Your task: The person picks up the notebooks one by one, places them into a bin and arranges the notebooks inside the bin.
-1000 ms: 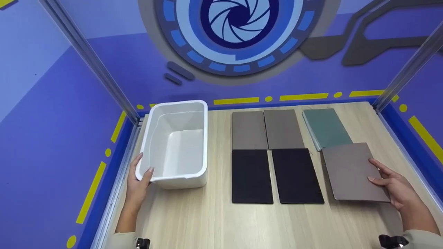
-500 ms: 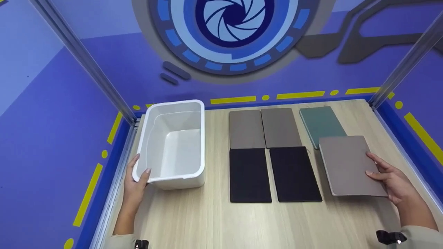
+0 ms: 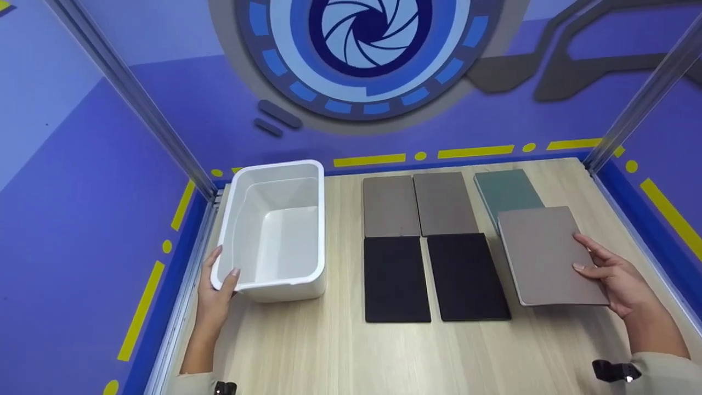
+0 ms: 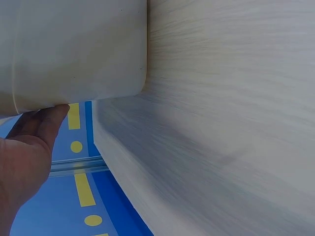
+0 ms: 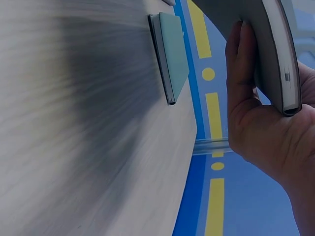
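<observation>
My left hand (image 3: 215, 293) grips the near-left corner of a white plastic bin (image 3: 277, 285), thumb over the rim and fingers along the outside. Nothing lies inside the bin. On the right, my right hand (image 3: 625, 280) holds a grey-brown notebook (image 3: 551, 258) by its right edge, thumb on the cover and fingers around the edge and beneath. In the right wrist view the held notebook (image 5: 275, 54) is raised above the table, its page edges showing. It overlaps the near part of a green notebook (image 3: 507, 189) in the head view.
Two grey-brown notebooks (image 3: 389, 206) lie side by side at the middle back. In front of them lie two black notebooks (image 3: 397, 280). Blue printed walls (image 3: 384, 131) and metal posts (image 3: 644, 93) enclose the wooden table (image 3: 384, 356).
My right hand has moved the held grey-brown notebook slightly away from me and to the left, covering more of the green notebook. The left hand keeps its grip on the bin.
</observation>
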`<state>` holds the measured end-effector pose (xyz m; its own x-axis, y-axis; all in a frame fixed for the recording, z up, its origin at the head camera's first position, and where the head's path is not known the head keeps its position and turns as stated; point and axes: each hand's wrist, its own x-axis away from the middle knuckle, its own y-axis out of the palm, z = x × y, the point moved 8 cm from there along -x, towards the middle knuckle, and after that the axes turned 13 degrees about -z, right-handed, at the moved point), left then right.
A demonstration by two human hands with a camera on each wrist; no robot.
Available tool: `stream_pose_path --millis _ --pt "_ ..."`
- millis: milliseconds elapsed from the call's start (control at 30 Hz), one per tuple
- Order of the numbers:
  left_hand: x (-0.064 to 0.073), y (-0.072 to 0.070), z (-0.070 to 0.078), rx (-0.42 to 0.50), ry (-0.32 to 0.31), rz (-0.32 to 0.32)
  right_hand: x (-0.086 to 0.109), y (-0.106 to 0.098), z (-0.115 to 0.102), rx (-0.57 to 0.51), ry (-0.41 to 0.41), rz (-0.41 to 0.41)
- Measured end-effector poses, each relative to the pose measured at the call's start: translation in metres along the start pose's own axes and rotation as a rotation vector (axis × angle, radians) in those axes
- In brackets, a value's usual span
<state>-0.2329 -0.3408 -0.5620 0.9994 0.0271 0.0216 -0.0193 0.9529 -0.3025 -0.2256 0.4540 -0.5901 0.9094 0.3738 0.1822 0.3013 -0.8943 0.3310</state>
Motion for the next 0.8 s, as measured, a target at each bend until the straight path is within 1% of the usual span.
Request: stream_pose_path --millis 100,200,400,467,633,800 --pt "0.001 0.001 -0.003 0.006 -0.006 0.002 -0.001 0.001 -0.002 -0.002 0.0 -0.002" --pt "0.001 0.001 -0.003 0.019 -0.008 -0.009 -0.002 0.002 -0.003 -0.016 -0.004 -0.006" --pt "0.0 -0.003 0.0 -0.012 -0.01 -0.015 -0.004 0.004 0.0 0.0 -0.001 0.005" --pt "0.0 -0.004 0.0 -0.006 -0.009 -0.012 -0.005 0.005 0.001 0.004 -0.001 0.007" --pt "0.0 -0.003 0.001 0.018 0.017 -0.012 -0.004 0.009 -0.002 -0.014 -0.023 -0.009" --pt "0.0 0.001 0.002 0.018 0.032 -0.01 -0.003 0.012 -0.008 -0.049 -0.043 -0.034"
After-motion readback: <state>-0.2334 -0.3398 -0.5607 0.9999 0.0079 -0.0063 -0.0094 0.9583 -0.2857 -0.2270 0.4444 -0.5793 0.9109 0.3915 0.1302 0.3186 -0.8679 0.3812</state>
